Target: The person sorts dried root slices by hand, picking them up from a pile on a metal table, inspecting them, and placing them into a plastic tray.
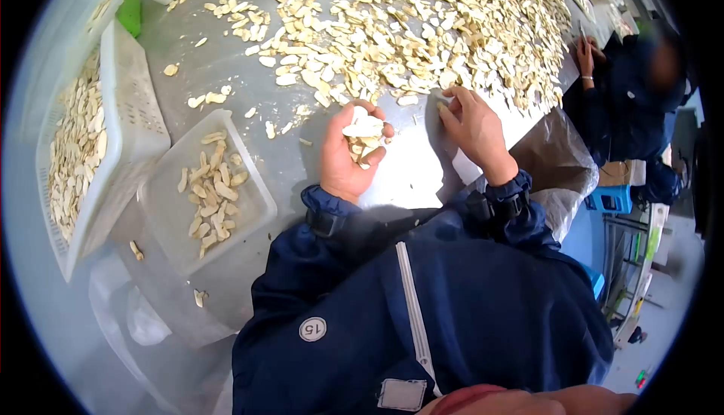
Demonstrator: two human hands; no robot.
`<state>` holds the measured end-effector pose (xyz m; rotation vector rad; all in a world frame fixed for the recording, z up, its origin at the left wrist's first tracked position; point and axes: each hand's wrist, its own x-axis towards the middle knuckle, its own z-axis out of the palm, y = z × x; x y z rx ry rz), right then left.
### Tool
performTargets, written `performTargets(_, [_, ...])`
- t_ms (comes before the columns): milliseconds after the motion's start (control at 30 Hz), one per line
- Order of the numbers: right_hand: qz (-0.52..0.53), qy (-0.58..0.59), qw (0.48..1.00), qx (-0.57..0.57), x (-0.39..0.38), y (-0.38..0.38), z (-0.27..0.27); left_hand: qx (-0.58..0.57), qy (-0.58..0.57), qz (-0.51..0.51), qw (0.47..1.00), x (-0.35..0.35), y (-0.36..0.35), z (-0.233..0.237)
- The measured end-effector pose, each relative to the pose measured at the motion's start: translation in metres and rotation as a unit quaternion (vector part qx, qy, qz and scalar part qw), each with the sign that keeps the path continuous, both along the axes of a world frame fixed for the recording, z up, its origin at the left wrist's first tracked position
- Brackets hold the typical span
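Pale, elongated dried slices (422, 23) lie in a wide spread over the metal table. My left hand (345, 160) is turned palm up, its fingers curled round a small bunch of slices (363, 134). To its right, my right hand (480, 132) is palm down at the near edge of the spread, thumb and fingertips close together. A small pale piece shows at the fingertips, apparently one slice, partly hidden by the thumb. The two hands are apart, with a brightly lit patch of metal between them.
A shallow clear tray (260, 211) holding thicker pieces sits at left. Beyond it stands a white perforated basket (139, 106) full of slices. A green object (130, 14) is at its far corner. A plastic bag (562, 162) hangs at right, near a co-worker (633, 98) in dark clothing.
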<state>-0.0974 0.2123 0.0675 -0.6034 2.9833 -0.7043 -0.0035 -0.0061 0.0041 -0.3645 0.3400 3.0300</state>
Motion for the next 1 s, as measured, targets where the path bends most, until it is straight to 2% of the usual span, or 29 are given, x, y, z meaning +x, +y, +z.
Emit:
performTargets(67, [0.04, 0.011, 0.999, -0.016, -0.006, 0.007, -0.008, 0.002, 0.013, 0.002, 1.0, -0.002, 0.004, -0.005])
performTargets(133, [0.074, -0.025, 0.997, -0.026, -0.015, 0.009, -0.007, 0.007, 0.041, 0.021, 0.999, -0.003, 0.006, -0.016])
performTargets(200, [0.095, -0.061, 0.993, -0.039, -0.024, 0.001, -0.003, 0.002, 0.02, 0.027, 0.999, -0.001, 0.008, -0.01])
performTargets(233, [0.103, -0.053, 0.992, -0.04, -0.026, -0.011, 0.004, -0.093, 0.015, 0.051, 0.994, -0.005, 0.012, -0.018])
performTargets(267, [0.102, -0.071, 0.992, -0.006, -0.021, -0.038, 0.028, -0.116, 0.021, 0.055, 0.992, -0.003, 0.009, -0.018])
performTargets(300, [0.131, -0.073, 0.988, -0.045, -0.015, -0.062, 0.036, -0.139, 0.026, 0.058, 0.988, -0.002, 0.006, -0.018])
performTargets(367, [0.191, -0.118, 0.963, -0.152, 0.005, -0.1, 0.056, -0.04, 0.05, 0.04, 0.997, -0.001, 0.007, -0.006])
performTargets(433, [0.281, -0.177, 0.909, -0.253, 0.036, -0.14, 0.079, -0.05, 0.044, 0.073, 0.995, 0.001, 0.009, -0.003])
performTargets(467, [0.307, -0.154, 0.895, -0.285, 0.045, -0.152, 0.084, 0.015, 0.091, 0.083, 0.992, -0.002, 0.01, -0.014])
performTargets(500, [0.313, -0.107, 0.902, -0.277, 0.044, -0.155, 0.084, -0.021, 0.036, 0.065, 0.997, -0.003, 0.011, -0.013])
performTargets(533, [0.319, -0.055, 0.907, -0.27, 0.04, -0.155, 0.083, -0.013, 0.053, 0.058, 0.997, -0.003, 0.011, -0.014])
performTargets(600, [0.287, -0.022, 0.917, -0.276, 0.029, -0.137, 0.072, -0.001, 0.008, 0.045, 0.999, -0.002, 0.011, -0.007])
performTargets(633, [0.255, -0.009, 0.93, -0.265, 0.024, -0.121, 0.061, -0.008, 0.045, 0.048, 0.998, -0.002, 0.01, -0.006])
performTargets(667, [0.224, 0.007, 0.94, -0.256, 0.019, -0.103, 0.05, -0.024, 0.036, 0.045, 0.998, -0.002, 0.01, -0.006])
performTargets(700, [0.22, 0.071, 0.953, -0.194, 0.013, -0.08, 0.035, -0.041, 0.027, 0.042, 0.998, -0.001, 0.01, -0.007])
performTargets(733, [0.211, 0.137, 0.959, -0.133, 0.009, -0.055, 0.02, 0.013, 0.07, 0.01, 0.997, -0.005, 0.008, -0.021])
performTargets(867, [0.171, 0.091, 0.974, -0.117, 0.039, 0.015, -0.027, 0.013, 0.061, 0.037, 0.997, -0.001, 0.007, -0.013])
performTargets(1000, [0.194, 0.1, 0.97, -0.107, 0.061, 0.015, -0.036, -0.022, 0.071, 0.046, 0.996, 0.0, 0.007, -0.01])
